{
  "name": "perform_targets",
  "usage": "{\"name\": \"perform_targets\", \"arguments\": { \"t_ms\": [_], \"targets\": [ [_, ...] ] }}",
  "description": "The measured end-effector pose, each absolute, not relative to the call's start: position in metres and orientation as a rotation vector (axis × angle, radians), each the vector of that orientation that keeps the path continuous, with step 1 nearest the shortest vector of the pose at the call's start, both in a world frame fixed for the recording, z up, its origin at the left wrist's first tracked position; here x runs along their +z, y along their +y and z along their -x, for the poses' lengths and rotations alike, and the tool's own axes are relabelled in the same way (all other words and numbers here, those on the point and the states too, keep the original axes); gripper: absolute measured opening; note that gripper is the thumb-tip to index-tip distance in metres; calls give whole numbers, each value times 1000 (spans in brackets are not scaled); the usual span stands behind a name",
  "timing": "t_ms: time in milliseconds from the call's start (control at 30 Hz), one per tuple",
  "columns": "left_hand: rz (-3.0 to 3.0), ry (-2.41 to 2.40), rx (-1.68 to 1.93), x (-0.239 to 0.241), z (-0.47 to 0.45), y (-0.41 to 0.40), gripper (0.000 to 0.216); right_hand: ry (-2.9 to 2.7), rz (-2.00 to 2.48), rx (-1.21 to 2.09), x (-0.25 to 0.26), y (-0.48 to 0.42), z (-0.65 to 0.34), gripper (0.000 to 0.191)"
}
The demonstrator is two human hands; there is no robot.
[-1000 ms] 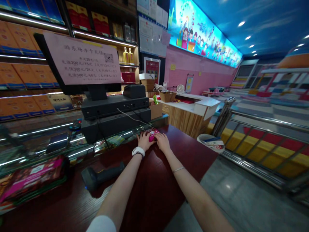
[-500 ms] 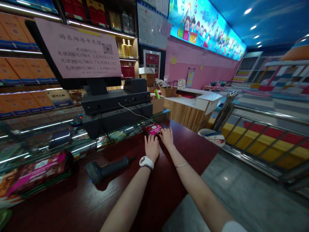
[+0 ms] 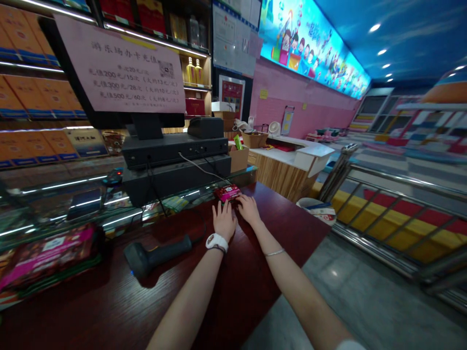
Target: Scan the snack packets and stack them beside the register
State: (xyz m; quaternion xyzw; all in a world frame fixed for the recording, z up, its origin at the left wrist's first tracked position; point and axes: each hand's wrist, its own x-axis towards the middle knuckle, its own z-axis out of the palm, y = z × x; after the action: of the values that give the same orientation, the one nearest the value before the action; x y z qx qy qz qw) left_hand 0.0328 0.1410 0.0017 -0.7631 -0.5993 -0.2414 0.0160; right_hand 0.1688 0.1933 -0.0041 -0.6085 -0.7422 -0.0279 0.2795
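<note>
A small pink and dark red packet [image 3: 227, 192] lies at the far edge of the dark wooden counter [image 3: 262, 253]. My left hand [image 3: 224, 222], with a white watch on its wrist, is at the packet's near side. Its fingers are spread, the tips touching or just short of the packet. My right hand [image 3: 249, 210] rests at the packet's right corner, fingers outstretched and slightly bent. Neither hand is wrapped round it. Left of my arms lies a black handheld barcode scanner [image 3: 156, 256]. Farther left is a stack of larger pink and dark red packets [image 3: 54, 260].
A monitor with a pink price sheet [image 3: 124, 73] stands on black cash-register boxes [image 3: 175, 155] behind the glass display case [image 3: 127, 214]. A white bin [image 3: 316, 209] sits past the counter's right edge, near a metal railing [image 3: 386, 204].
The view has shifted slightly, so counter items appear a little farther left. My left fingers have spread somewhat at the packet's near edge. Both hands stay beside the packet.
</note>
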Motion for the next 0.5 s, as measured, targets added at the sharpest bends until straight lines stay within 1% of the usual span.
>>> {"name": "perform_targets", "arguments": {
  "t_ms": [300, 500],
  "targets": [
    [2421, -1846, -740, -3, -28, 148, 57, -1986, 1692, 36, -8, 195, -172, 50],
    [2328, -1869, -796, 0, -26, 150, 59, -1834, 1756, -96, -10, 198, -174, 53]
  ]
}}
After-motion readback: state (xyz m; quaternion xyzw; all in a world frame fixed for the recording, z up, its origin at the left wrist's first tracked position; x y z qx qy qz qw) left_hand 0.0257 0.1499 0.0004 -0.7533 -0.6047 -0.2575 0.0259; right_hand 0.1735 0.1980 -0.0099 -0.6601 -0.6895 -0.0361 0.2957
